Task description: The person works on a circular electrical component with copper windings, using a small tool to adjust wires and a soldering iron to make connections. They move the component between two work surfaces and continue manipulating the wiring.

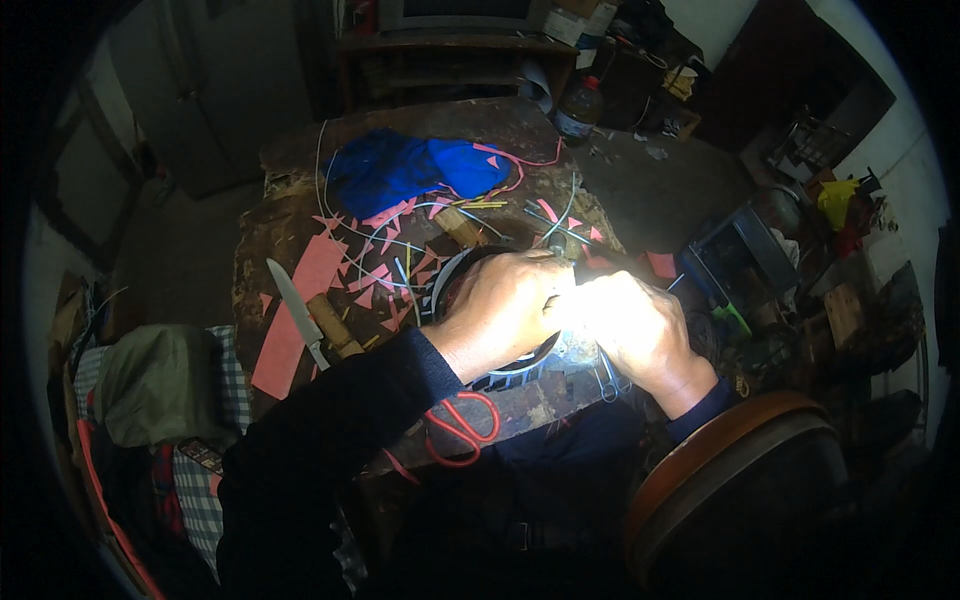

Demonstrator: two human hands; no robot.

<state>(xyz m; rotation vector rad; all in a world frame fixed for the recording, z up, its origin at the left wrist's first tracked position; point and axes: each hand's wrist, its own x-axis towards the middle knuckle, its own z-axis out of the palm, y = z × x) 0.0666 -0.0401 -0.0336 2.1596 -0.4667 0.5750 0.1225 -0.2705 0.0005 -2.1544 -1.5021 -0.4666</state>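
Observation:
My left hand [500, 310] and my right hand [640, 335] meet in bright glare over a dark round object [455, 270] on the table, fingers closed on something I cannot make out. Red-handled scissors [462, 428] lie at the near edge, and small blue-handled scissors [612, 385] beside my right hand. A kitchen knife [300, 315] lies to the left near wooden pieces [340, 330]. Around them are a pink sheet [285, 345], several pink triangles, thin white wires and yellow strips [480, 203]. A blue cloth [420, 160] is at the back.
The worn table [250, 240] fills the middle. A checked cloth [200, 515] and green bag [150, 380] are at lower left, an orange-rimmed round object [690, 430] at lower right. A water jug [578, 110], a shelf [440, 50] and clutter [820, 300] stand behind and right.

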